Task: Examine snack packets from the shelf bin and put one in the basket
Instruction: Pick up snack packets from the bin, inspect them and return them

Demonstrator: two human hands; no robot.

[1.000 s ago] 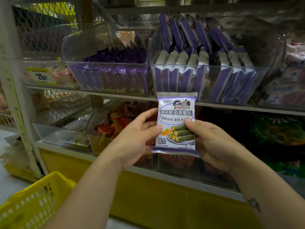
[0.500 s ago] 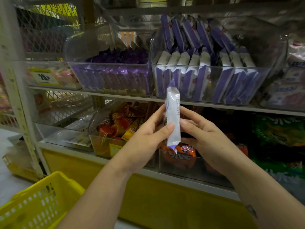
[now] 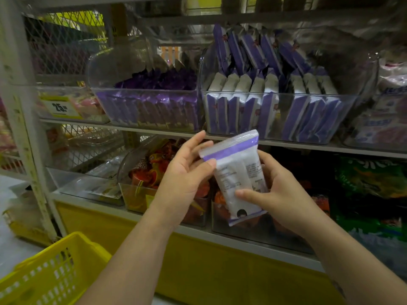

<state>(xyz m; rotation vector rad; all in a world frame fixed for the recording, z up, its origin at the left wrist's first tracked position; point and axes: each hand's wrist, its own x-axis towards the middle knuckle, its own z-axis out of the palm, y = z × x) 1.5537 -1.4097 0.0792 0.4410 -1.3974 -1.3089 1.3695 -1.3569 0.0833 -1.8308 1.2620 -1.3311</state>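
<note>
A white and purple snack packet (image 3: 236, 175) is held in front of the shelves, tilted, with its printed back side toward me. My left hand (image 3: 187, 175) pinches its upper left edge with the thumb on the purple band. My right hand (image 3: 275, 194) grips its lower right side, thumb across the front. Directly above, a clear shelf bin (image 3: 343, 119) holds several matching purple and white packets standing upright. The yellow basket (image 3: 50, 274) sits at the lower left, below my left forearm.
A second clear bin (image 3: 145, 106) of purple packets stands left of the first. Below are bins of red and orange snacks (image 3: 152, 170) and green packets (image 3: 370, 179) at right. A white shelf post (image 3: 28, 146) rises at left; a yellow base panel (image 3: 220, 271) runs beneath.
The packet was face-on, then edge-on, and now shows its back side, tilted. Both hands shifted their grip as it turned; my left hand moved to the top edge.
</note>
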